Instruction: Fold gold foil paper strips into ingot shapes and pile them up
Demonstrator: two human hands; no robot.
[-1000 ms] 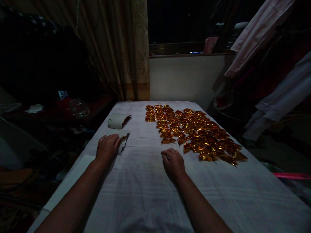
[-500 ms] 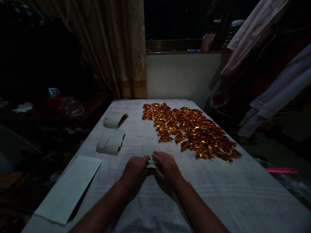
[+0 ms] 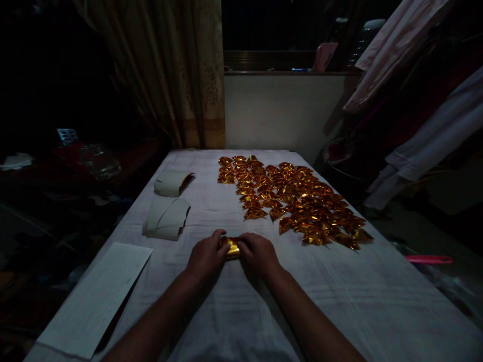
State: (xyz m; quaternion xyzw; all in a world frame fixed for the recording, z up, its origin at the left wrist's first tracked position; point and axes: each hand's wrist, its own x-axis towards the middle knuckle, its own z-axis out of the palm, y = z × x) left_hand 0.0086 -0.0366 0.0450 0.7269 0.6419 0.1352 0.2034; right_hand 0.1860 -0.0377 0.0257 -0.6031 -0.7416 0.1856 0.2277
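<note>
Between my two hands is a small piece of gold foil paper (image 3: 232, 248), rolled or folded with its shiny side outward. My left hand (image 3: 209, 253) grips its left end, the thumb lying on top. On its right end my right hand (image 3: 258, 253) is closed in the same way; some of its fingers are hidden behind the paper. Beyond and to the right lie many folded gold foil ingots (image 3: 289, 193), packed in rough rows on the white tablecloth (image 3: 206, 201).
Two curled stacks of pale paper, a farther one (image 3: 168, 183) and a nearer one (image 3: 166, 218), sit on the table's left side. A flat pale sheet or board (image 3: 98, 296) lies at the front left edge. Behind are a curtain (image 3: 188, 75) and hanging clothes (image 3: 426, 130).
The paper between my hands showed its pale side before; now its gold side is up and it looks rolled or folded narrower. The view has shifted slightly.
</note>
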